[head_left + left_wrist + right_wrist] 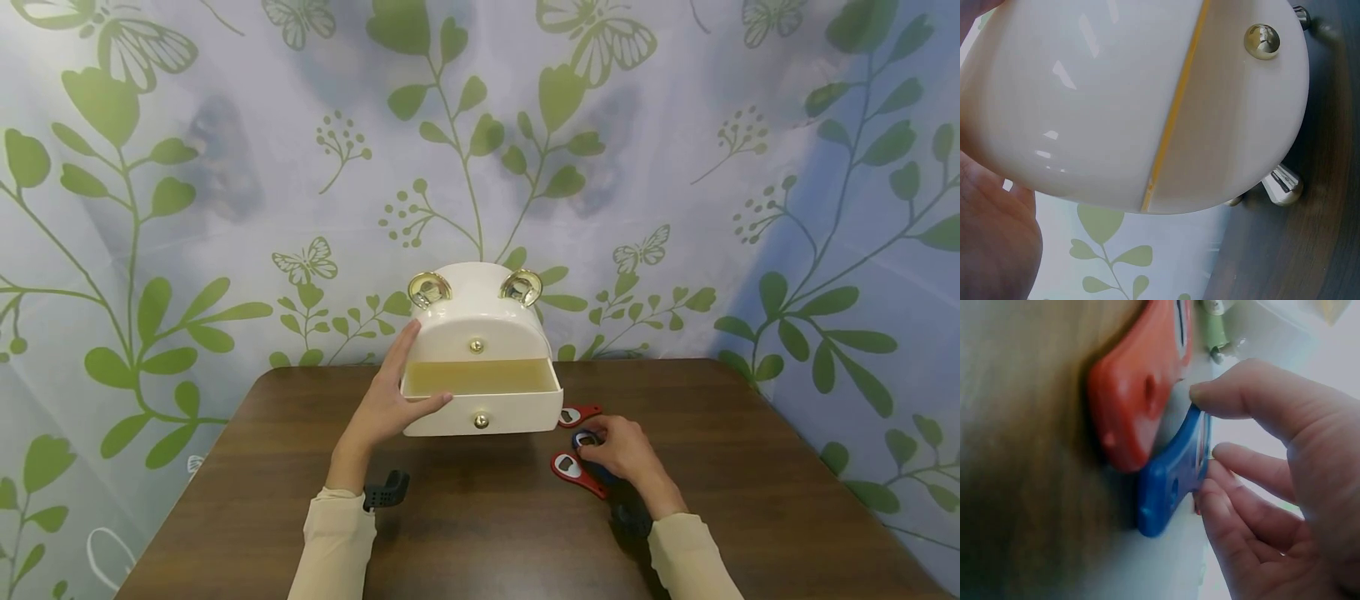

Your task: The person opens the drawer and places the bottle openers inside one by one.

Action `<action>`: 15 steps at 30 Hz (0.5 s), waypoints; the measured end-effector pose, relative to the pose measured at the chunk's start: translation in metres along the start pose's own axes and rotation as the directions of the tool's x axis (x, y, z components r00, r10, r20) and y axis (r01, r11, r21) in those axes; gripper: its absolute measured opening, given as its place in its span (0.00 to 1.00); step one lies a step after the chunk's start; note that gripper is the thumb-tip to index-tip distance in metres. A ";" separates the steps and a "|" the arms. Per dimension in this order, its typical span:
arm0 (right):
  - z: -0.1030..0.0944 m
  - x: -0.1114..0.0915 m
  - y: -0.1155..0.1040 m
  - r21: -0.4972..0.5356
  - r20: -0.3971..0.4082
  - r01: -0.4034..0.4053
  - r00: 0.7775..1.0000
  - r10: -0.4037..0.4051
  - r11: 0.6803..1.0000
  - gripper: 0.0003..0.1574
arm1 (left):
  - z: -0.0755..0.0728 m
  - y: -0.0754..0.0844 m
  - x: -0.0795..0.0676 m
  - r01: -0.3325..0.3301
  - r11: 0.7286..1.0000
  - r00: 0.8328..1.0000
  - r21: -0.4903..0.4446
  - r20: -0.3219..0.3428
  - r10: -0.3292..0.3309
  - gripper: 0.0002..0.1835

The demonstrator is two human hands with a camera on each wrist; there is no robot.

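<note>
A white rounded box (483, 287) with gold ears and gold knobs stands on the table; its lower drawer (525, 412) is pulled out. My left hand (382, 408) rests against the box's left side, fingers extended upward and thumb over the drawer's front edge. Right of the box, my right hand (626, 450) pinches a blue bottle opener (1175, 481) between thumb and fingers, low over the tabletop. One red bottle opener (592, 487) lies just in front of the blue one, and another red bottle opener (591, 410) lies behind it.
The brown wooden table (480, 517) ends at a back edge close behind the box. A patterned cloth (480, 125) with green leaves and butterflies hangs behind it. Metal legs (1282, 187) hold the box above the tabletop. Dark straps sit on both wrists.
</note>
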State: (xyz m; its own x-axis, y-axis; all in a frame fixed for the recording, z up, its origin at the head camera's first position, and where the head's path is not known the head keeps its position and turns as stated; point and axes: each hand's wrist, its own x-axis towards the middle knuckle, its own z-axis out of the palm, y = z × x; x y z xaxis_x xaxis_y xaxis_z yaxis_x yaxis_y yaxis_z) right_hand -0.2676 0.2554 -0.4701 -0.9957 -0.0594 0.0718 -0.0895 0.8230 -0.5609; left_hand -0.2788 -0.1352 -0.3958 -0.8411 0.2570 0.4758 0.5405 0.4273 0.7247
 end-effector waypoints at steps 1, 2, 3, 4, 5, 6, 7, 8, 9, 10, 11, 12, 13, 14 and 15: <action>0.000 0.000 0.000 -0.001 -0.007 0.010 1.000 -0.010 1.000 0.25 | 0.000 0.000 0.000 -0.001 1.000 1.000 0.000 0.001 0.001 0.61; 0.000 0.000 -0.001 -0.003 -0.015 0.013 1.000 -0.013 1.000 0.24 | 0.000 0.000 0.000 -0.003 1.000 1.000 -0.001 0.002 0.003 0.61; -0.001 0.000 -0.001 -0.005 -0.023 0.021 1.000 -0.021 1.000 0.25 | 0.000 0.000 0.000 -0.005 1.000 1.000 -0.003 0.002 0.005 0.61; -0.001 0.000 -0.002 -0.006 -0.033 0.024 0.999 -0.024 1.000 0.25 | 0.001 0.000 0.000 -0.008 1.000 1.000 -0.003 0.002 0.008 0.61; -0.002 0.000 -0.002 -0.010 -0.042 0.032 0.999 -0.033 0.999 0.25 | 0.001 0.000 0.000 -0.010 1.000 1.000 -0.005 0.002 0.010 0.61; -0.003 0.000 -0.004 -0.009 -0.053 0.035 0.998 -0.035 0.999 0.25 | 0.001 0.000 0.000 -0.011 1.000 1.000 -0.006 0.002 0.011 0.61; -0.004 0.000 -0.004 -0.008 -0.063 0.041 0.997 -0.042 0.999 0.25 | 0.001 0.000 0.000 -0.012 1.000 1.000 -0.006 0.002 0.012 0.61; -0.005 0.000 -0.005 -0.003 -0.075 0.043 0.996 -0.043 0.999 0.25 | 0.001 0.000 0.000 -0.013 1.000 1.000 -0.007 0.002 0.013 0.61; -0.006 0.000 -0.007 0.001 -0.087 0.050 0.995 -0.050 0.999 0.26 | 0.001 0.000 0.000 -0.013 1.000 1.000 -0.006 0.002 0.013 0.61; -0.007 0.000 -0.008 0.004 -0.100 0.056 0.993 -0.055 0.998 0.26 | 0.001 0.000 0.000 -0.012 1.000 1.000 -0.004 0.002 0.012 0.61; -0.008 0.000 -0.009 0.010 -0.113 0.063 0.992 -0.061 0.998 0.26 | 0.001 0.000 0.000 -0.011 1.000 1.000 -0.002 0.001 0.011 0.61; -0.009 0.000 -0.011 0.016 -0.127 0.067 0.990 -0.065 0.998 0.26 | 0.001 0.000 0.000 -0.009 1.000 1.000 -0.001 0.000 0.009 0.61; -0.011 -0.001 -0.013 0.022 -0.139 0.074 0.988 -0.070 0.997 0.27 | 0.001 0.000 0.000 -0.009 1.000 1.000 0.000 -0.001 0.009 0.61; -0.012 -0.001 -0.015 0.031 -0.151 0.080 0.986 -0.075 0.996 0.27 | 0.001 0.000 0.000 -0.007 1.000 1.000 0.001 -0.002 0.007 0.61; -0.014 -0.001 -0.017 0.036 -0.165 0.085 0.983 -0.078 0.996 0.27 | 0.001 0.000 0.000 -0.006 1.000 1.000 0.003 -0.002 0.006 0.61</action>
State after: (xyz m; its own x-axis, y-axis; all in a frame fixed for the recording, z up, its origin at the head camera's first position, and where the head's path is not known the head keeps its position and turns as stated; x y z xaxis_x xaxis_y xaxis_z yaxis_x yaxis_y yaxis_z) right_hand -0.2647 0.2496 -0.4491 -0.9676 -0.0297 0.2506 -0.1751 0.7938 -0.5824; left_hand -0.2791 -0.1345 -0.3963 -0.8381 0.2576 0.4809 0.5451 0.4282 0.7208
